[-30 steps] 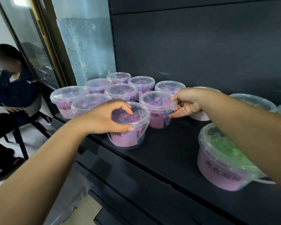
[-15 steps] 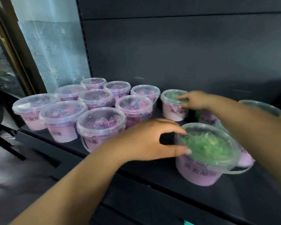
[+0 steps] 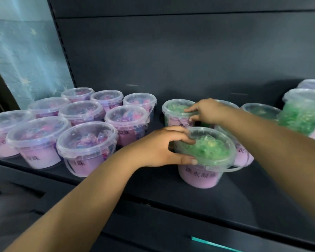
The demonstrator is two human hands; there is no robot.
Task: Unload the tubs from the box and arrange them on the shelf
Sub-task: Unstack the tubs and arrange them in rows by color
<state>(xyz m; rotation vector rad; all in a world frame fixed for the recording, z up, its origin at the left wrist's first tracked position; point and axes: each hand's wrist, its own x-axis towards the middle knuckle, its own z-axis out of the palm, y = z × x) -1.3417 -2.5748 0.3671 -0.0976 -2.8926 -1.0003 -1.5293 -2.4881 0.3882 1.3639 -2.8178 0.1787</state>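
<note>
The fingers (image 3: 183, 138) of the left hand (image 3: 160, 148) are curling over the near-left rim of the front green tub (image 3: 210, 151), and the thumb is pressing against its side just under the lid, so the hand is gripping the tub's edge. That tub is standing upright just right of the frame's centre, on the dark shelf (image 3: 153, 190). Higher in the frame, the right hand (image 3: 206, 110) is pinching the lid rim of the rear green tub (image 3: 175, 109) between fingertips and thumb. This tub is sitting just behind the front one. Across the left of the frame, nine purple tubs (image 3: 87, 142) are standing in close rows. More green tubs (image 3: 304, 113) are showing at the right edge, blurred.
</note>
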